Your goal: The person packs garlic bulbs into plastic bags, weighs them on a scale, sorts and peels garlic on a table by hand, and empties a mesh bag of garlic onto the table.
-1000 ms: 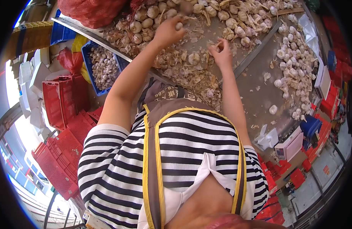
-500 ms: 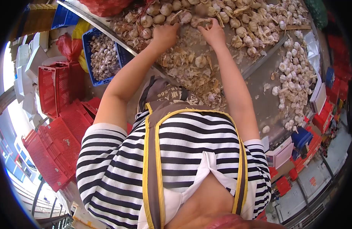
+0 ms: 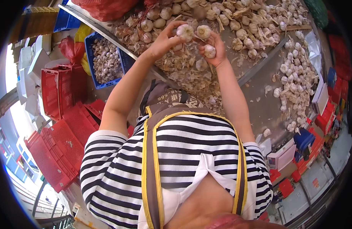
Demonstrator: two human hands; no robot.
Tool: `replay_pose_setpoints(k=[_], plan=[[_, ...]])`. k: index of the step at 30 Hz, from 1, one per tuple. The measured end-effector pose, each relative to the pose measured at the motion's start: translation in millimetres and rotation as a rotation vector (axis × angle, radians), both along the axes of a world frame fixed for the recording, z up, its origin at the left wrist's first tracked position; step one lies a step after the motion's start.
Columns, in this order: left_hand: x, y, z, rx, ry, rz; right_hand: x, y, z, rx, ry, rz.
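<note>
Over the table, my left hand (image 3: 164,41) is closed on a garlic bulb (image 3: 185,33), gripping it between thumb and fingers. My right hand (image 3: 218,49) holds two more garlic bulbs: an upper bulb (image 3: 203,31) at the fingertips, with its stem pointing left, and a lower bulb (image 3: 210,51) against the palm. The left bulb and the upper right one are close together; I cannot tell whether they touch. Beneath both hands lies a litter of dry garlic skins (image 3: 180,70) with a loose bulb (image 3: 201,65) among them.
A heap of garlic with stems (image 3: 248,28) covers the far side. Beyond a metal strip (image 3: 262,66), cleaner bulbs (image 3: 294,84) lie at right. A blue crate (image 3: 107,82) of garlic stands at left, near red crates (image 3: 55,152). A red mesh sack (image 3: 105,9) sits at the upper left.
Both hands have lifted from the heap toward me. Garlic bulbs now show in them, one in the left and two in the right.
</note>
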State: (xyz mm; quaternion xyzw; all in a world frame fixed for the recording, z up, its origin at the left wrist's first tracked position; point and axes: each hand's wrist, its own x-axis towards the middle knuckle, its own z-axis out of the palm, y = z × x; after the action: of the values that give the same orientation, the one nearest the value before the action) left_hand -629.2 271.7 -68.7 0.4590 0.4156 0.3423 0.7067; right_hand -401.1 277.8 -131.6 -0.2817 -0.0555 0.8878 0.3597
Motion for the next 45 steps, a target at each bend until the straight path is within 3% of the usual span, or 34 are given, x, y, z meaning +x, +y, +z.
replay_pose_setpoints(k=[4,6,7,8,13,15,17,18,21,24,27,28,30,32,34,36,38,39,41,43,45], plan=[[30,-3,13,0.096,-0.066,0.005,-4,-35,10,-0.126,0.27,-0.153],[45,-8,18,0.156,-0.152,0.021,1,-44,17,-0.178,0.282,-0.166],[49,-10,23,0.271,0.027,-0.008,3,-48,17,-0.142,0.302,-0.178],[59,-12,25,0.543,0.206,-0.006,4,-52,16,-0.104,0.323,-0.187],[78,-25,37,0.985,0.466,-0.298,21,-67,11,-0.048,0.368,-0.354],[76,-21,40,0.928,0.474,-0.264,44,-78,18,0.123,0.385,-0.469],[67,-11,34,0.826,0.559,-0.186,85,-72,27,0.06,0.632,-0.423],[57,2,25,0.861,0.636,-0.129,108,-73,25,0.13,0.672,-0.543],[17,39,-5,0.792,1.055,0.251,178,-76,46,0.239,0.726,-0.94],[-25,60,-35,0.703,1.489,0.397,204,-87,57,0.183,0.712,-1.31],[-43,61,-48,0.676,1.5,0.354,203,-84,40,0.052,0.501,-1.308],[-47,62,-53,0.803,1.426,0.333,198,-81,31,0.051,0.5,-1.306],[-47,59,-57,0.921,1.354,0.31,176,-70,11,0.07,0.564,-0.911],[-34,52,-52,0.785,1.316,0.128,132,-52,11,0.035,0.332,-0.696],[-30,49,-65,0.917,1.288,0.128,81,-38,16,0.031,-0.248,-0.495],[-12,37,-58,0.696,1.187,-0.148,30,-31,24,0.225,-0.706,-0.176],[4,30,-49,0.674,1.255,-0.233,-5,-26,7,0.526,-1.086,-0.012],[8,28,-45,0.652,1.322,-0.32,-15,-24,1,0.525,-1.089,-0.012],[9,27,-44,0.597,1.274,-0.215,-27,-21,-8,0.956,-1.531,0.246],[3,30,-29,0.472,1.172,-0.076,-34,-24,-11,0.971,-1.627,0.281],[-9,31,1,0.544,1.183,0.034,-35,-25,-6,0.966,-1.673,0.357]])
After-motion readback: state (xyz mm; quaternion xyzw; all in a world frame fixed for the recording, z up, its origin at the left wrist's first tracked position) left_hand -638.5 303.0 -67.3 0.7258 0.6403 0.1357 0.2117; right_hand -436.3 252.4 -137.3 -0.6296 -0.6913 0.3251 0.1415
